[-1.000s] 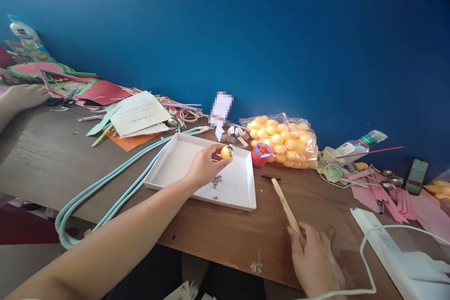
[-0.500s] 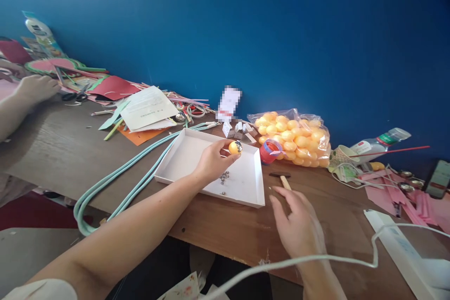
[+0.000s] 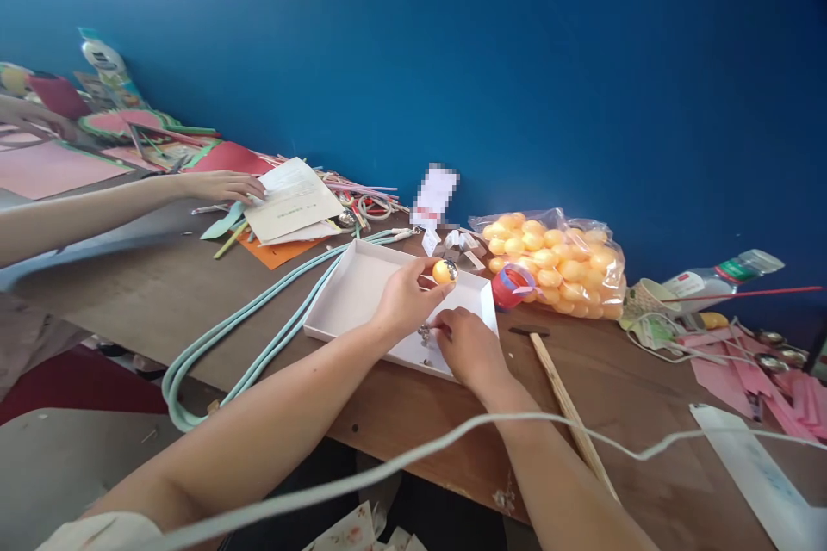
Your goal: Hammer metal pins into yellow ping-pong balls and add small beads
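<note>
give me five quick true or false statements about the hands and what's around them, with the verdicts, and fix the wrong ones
1. The left hand holds a yellow and silvery ball. True.
2. The right hand grips the hammer. False: it is inside the white box, and the hammer lies on the table.
3. Small metal pieces lie in the white box, close to the right hand's fingers. True.
4. The bag of yellow balls sits left of the white box. False: it sits to the right, near the blue wall.
5. Another person's hand is at the papers. True.
</note>
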Tool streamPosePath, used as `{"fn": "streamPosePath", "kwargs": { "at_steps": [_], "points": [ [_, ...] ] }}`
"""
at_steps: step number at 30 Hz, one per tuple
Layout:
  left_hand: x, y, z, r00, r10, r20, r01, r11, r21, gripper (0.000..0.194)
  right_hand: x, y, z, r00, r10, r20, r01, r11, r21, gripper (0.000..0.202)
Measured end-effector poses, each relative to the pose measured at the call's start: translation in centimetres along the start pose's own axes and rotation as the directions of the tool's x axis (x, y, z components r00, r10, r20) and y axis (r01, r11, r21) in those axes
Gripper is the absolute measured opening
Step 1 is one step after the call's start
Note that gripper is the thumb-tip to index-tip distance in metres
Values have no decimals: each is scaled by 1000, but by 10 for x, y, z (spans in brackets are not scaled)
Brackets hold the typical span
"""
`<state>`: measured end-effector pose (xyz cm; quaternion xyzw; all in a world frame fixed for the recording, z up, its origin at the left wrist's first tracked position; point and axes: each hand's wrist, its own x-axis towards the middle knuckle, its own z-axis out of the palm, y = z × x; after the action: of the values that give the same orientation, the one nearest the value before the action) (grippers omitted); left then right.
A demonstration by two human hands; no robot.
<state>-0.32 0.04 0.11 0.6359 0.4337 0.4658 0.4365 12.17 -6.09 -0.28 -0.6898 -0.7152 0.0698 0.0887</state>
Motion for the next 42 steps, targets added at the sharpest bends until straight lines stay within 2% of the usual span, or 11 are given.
{"fn": "streamPosePath", "kwargs": {
  "at_steps": [4, 7, 9, 11, 14, 20, 23, 27, 31, 37, 42],
  "points": [
    [-1, -1, 1, 1000, 8, 16, -7, 1000, -30, 36, -4, 4, -2, 999, 10, -39, -8, 998, 65, 18],
    [-2, -1, 1, 1000, 7, 16, -7, 999, -38, 35, -9, 11, -6, 987, 52, -152, -3, 954, 301, 16],
    [-2, -1, 0, 1000, 8, 26, -7, 1000, -27, 35, -11, 15, -7, 976, 137, -171, -28, 853, 520, 17],
    [-1, 0, 0, 999, -1, 36, 2, 1000, -25, 35, -13, 19, -7, 969, 210, -131, -63, 720, 691, 22],
    [0, 1, -2, 998, -28, 51, 30, 999, -41, 36, -14, 21, -6, 970, 220, -101, -48, 584, 811, 25],
    [1, 5, -3, 982, -129, 134, 149, 977, -151, 38, -13, 19, -4, 975, 200, -102, 0, 454, 891, 30],
    [1, 5, -2, 971, -147, 188, 188, 957, -221, 38, -13, 19, -6, 977, 194, -94, -1, 442, 897, 28],
    [2, 4, -2, 965, -135, 225, 190, 951, -243, 39, -12, 19, -11, 973, 199, -118, 23, 425, 905, 25],
    [2, 3, -2, 961, -114, 252, 175, 956, -237, 44, -11, 21, -14, 971, 200, -132, 62, 321, 945, 23],
    [1, 5, -2, 951, -147, 274, 203, 961, -189, 41, -12, 20, -12, 974, 185, -129, 96, 175, 980, 20],
    [0, 7, -3, 945, -134, 299, 202, 957, -210, 42, -14, 17, -11, 977, 187, -97, 84, 76, 994, 18]
  ]
}}
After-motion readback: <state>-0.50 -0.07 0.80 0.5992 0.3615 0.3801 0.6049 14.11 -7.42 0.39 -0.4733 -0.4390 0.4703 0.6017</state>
